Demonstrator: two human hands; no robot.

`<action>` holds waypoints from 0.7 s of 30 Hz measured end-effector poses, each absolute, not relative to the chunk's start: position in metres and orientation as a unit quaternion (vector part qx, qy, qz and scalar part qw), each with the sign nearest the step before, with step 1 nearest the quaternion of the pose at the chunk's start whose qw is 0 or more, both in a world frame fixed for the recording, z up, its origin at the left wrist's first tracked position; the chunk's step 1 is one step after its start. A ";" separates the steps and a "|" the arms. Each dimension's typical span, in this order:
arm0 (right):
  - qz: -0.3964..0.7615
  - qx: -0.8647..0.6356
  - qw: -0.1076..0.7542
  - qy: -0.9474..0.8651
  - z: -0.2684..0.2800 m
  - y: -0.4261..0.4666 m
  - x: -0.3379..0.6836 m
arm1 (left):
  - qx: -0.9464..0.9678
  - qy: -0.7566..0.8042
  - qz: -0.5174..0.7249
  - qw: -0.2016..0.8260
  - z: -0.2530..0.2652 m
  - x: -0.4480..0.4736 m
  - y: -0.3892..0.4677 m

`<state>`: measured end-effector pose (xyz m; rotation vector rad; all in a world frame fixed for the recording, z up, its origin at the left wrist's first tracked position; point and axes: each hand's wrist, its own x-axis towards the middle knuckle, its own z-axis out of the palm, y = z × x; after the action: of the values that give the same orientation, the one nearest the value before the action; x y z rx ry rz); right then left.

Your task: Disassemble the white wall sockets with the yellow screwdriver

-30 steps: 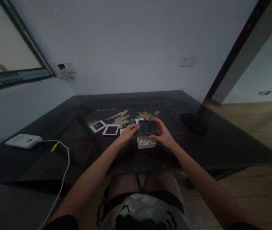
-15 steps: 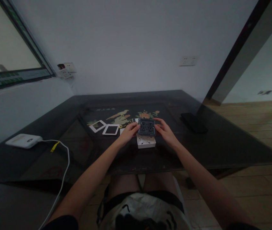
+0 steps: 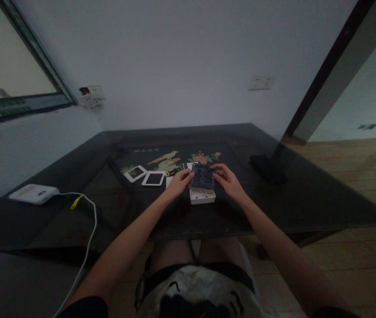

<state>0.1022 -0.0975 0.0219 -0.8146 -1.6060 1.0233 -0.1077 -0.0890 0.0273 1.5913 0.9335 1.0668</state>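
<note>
Between my two hands I hold a dark grey square panel with cut-out shapes on its face [image 3: 203, 175], which looks like a wall-socket panel. Its left edge is pinched by the thumb and fingers of my left hand [image 3: 179, 182]. My right hand [image 3: 227, 180] grips the opposite edge near its upper corner. The panel tilts slightly above a shallow white square box [image 3: 203, 200], covering the box's rear part; whether they touch, I cannot tell. Left of my left hand lie two white square frames, one flat [image 3: 145, 178] and one angled behind it [image 3: 129, 176].
A black table [image 3: 241, 212] with a bird-and-flower picture carries everything. A white device [image 3: 34, 194] with a cable [image 3: 94, 216] lies at the left, a dark flat object [image 3: 268, 169] at the right. Small yellow and white pieces sit behind my left hand. Wall sockets [image 3: 261, 83] are at the back.
The dark panel has turned slightly clockwise between my hands, its right side now a little lower. My right hand's fingers have shifted slightly on the edge.
</note>
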 end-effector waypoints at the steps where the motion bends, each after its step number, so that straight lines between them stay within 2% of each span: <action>1: 0.416 -0.345 0.507 -0.672 0.022 -0.097 0.103 | 0.656 0.388 0.439 0.476 0.027 -0.107 -0.089; 13: 0.408 -0.361 0.512 -0.664 0.020 -0.097 0.102 | 0.643 0.376 0.460 0.482 0.027 -0.107 -0.090; 21: 0.322 -0.379 0.560 -0.663 0.022 -0.097 0.105 | 0.671 0.380 0.433 0.466 0.025 -0.109 -0.089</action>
<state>0.1048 -0.0968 0.0224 -0.8932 -1.5627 0.7591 -0.1086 -0.0887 0.0255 1.6470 0.9328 1.0633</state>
